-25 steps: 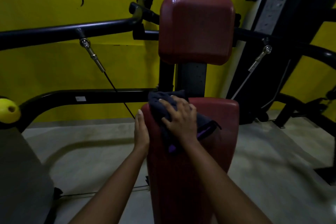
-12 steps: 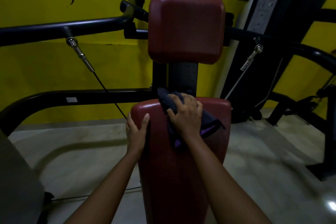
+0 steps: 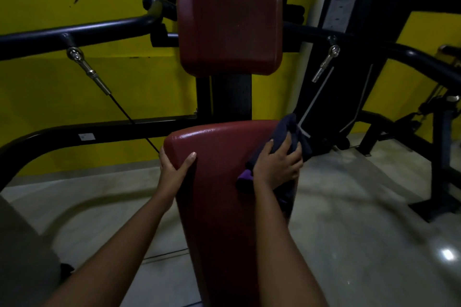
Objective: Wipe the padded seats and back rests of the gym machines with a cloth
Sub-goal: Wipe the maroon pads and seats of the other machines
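Note:
A long dark red padded seat (image 3: 222,182) runs from the bottom centre up to mid-frame. Above it stands a dark red padded back rest (image 3: 229,25) on a black post. My left hand (image 3: 174,169) grips the seat's upper left edge, thumb on top and fingers round the side. My right hand (image 3: 277,167) presses a dark blue cloth (image 3: 287,132) with a purple patch against the seat's upper right edge, fingers curled over the cloth. Part of the cloth hangs down the seat's right side, hidden behind my wrist.
Black machine arms (image 3: 74,35) cross left and right at back rest height, with steel cable ends (image 3: 87,70) hanging from them. A black weight stack tower (image 3: 349,20) stands behind on the right. Yellow wall behind, grey floor (image 3: 349,219) on both sides.
My right hand has slid the cloth from the top centre of the seat to its upper right edge. My left hand keeps its hold on the left edge.

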`<state>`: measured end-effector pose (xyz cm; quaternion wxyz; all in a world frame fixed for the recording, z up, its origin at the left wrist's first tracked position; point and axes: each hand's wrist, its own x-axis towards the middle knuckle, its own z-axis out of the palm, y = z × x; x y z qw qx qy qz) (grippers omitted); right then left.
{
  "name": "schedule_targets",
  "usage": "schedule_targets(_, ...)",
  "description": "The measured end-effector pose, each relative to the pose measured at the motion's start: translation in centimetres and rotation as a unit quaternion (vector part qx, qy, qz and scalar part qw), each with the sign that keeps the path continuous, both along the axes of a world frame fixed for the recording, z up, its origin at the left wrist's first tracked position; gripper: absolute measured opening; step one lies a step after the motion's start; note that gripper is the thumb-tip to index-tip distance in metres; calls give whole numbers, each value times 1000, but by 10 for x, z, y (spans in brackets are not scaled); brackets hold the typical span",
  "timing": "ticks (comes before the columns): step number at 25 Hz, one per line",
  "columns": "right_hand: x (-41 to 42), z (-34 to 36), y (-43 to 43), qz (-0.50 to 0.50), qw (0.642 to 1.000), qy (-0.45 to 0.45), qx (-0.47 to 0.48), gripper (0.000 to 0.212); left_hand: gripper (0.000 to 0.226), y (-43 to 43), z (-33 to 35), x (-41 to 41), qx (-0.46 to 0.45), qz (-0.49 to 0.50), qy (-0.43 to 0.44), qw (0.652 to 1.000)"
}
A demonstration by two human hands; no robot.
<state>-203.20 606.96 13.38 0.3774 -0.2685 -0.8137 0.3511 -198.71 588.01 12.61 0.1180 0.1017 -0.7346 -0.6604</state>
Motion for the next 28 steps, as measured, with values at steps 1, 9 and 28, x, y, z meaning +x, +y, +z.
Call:
schedule_targets(1, 5, -5, -14, -11, 1000, 0, -17, 47, 91, -1, -1, 0, 11, -6, 7, 1000)
schedule_targets(9, 80, -68, -125, 177, 956, 17, 232, 62, 53, 0, -30, 9, 89, -5, 57, 994)
schedule_targets(28, 37, -49, -4, 49, 992, 19, 117, 56, 93, 8, -63, 32, -3, -14, -13, 1000)
